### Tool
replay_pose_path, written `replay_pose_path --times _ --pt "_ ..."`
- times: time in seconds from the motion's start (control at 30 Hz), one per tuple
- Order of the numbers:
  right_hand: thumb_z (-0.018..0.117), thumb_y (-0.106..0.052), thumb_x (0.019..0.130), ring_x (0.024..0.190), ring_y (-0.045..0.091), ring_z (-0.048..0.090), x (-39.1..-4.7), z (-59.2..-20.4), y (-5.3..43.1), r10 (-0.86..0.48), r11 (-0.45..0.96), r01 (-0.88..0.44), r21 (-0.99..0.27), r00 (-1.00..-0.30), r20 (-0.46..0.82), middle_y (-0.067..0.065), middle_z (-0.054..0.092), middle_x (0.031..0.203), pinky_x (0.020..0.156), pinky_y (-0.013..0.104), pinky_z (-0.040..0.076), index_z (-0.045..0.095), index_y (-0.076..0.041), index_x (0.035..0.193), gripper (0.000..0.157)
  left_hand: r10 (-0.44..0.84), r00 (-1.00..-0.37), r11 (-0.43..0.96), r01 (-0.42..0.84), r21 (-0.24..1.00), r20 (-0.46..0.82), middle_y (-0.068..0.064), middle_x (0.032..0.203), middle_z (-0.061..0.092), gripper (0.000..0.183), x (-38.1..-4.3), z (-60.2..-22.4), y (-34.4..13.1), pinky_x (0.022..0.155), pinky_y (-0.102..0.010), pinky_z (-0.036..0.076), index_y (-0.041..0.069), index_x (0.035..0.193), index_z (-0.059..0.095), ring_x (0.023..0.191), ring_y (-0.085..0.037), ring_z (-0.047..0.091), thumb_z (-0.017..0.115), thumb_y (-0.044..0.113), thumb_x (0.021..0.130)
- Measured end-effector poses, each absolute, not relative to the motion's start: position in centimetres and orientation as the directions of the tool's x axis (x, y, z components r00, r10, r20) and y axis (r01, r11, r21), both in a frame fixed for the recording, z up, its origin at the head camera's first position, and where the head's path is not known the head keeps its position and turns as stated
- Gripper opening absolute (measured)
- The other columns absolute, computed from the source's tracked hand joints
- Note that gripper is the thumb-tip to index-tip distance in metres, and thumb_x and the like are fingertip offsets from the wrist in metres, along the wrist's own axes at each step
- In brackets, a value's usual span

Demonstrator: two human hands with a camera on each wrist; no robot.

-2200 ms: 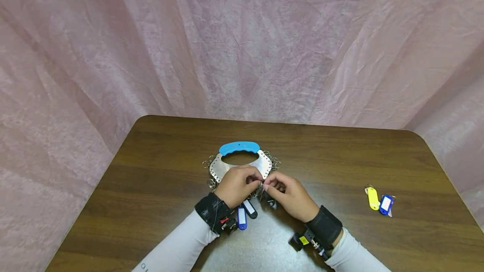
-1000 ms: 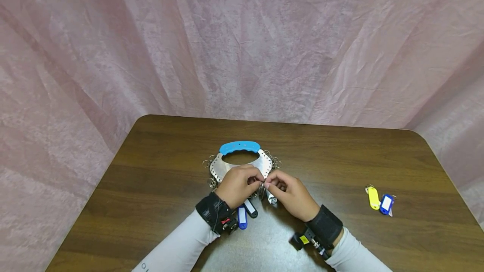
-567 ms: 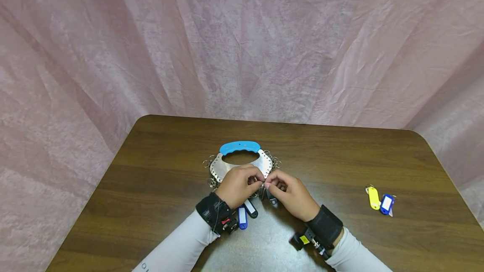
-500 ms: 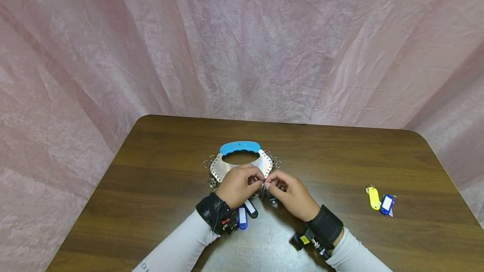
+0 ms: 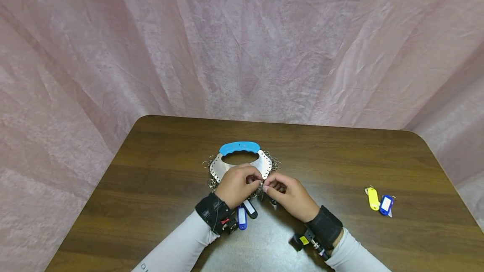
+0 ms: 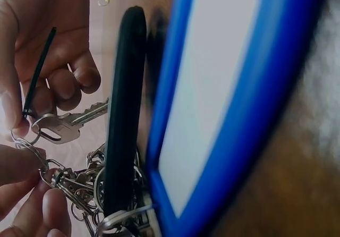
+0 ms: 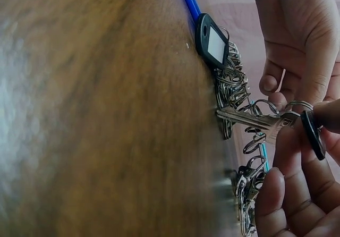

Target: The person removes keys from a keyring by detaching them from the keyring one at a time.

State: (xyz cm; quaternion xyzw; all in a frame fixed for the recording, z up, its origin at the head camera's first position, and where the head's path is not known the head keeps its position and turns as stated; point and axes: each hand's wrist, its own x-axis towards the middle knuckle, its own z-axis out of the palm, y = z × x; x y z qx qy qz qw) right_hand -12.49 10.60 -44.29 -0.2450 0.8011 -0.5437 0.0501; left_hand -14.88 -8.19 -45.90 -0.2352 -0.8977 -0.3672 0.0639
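On the table a key holder (image 5: pixel 239 147) with a blue handle and a metal plate lies just beyond both hands, many rings along its edge. My left hand (image 5: pixel 237 184) pinches a metal ring (image 6: pixel 37 153) at the plate's near edge. Close against it, my right hand (image 5: pixel 290 194) pinches a key ring (image 7: pixel 298 105) that bears a silver key (image 6: pixel 71 124) and a black key tag (image 7: pixel 312 135). The two rings meet at the fingertips; whether they are linked I cannot tell. A blue tag (image 5: pixel 242 217) and another black tag (image 5: pixel 250 208) hang by my left wrist.
To the right on the brown wooden table (image 5: pixel 170 150) lie a yellow key tag (image 5: pixel 373 198) and a blue key tag (image 5: pixel 386 205), each with a ring. A pink curtain (image 5: pixel 242 45) hangs behind the table's far edge.
Both hands stay at the same spot, with only slight finger shifts. The black tag below the right hand has turned: its pale face showed one second ago, and now little of it shows.
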Motion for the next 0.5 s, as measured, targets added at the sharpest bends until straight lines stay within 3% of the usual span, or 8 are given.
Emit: replay_pose_path --times 0.27,0.5 --pt "0.062 -0.002 0.090 0.073 0.021 0.057 -12.9 -45.4 10.8 -0.442 0.282 -0.344 -0.896 -0.875 0.197 0.005 0.061 0.083 0.061 0.032 0.048 0.061 -0.006 0.093 0.005 0.423 -0.853 0.580 0.513 0.633 0.305 0.013 0.080 0.057 0.014 -15.0 -46.0 -8.2 0.059 -0.018 0.044 0.020 0.083 0.067 0.067 -0.001 0.050 0.070 0.007 0.080" --pt "0.063 -0.011 0.091 0.070 0.016 0.056 -13.7 -48.1 11.2 -0.424 0.305 -0.346 -0.887 -0.884 0.199 -0.005 0.059 0.080 0.060 0.030 0.048 0.062 -0.016 0.094 0.006 0.429 -0.842 0.574 0.533 0.622 0.326 0.011 0.079 0.057 0.014 -14.8 -45.7 -8.1 0.060 -0.019 0.044 0.018 0.081 0.066 0.067 -0.003 0.051 0.072 0.005 0.079"
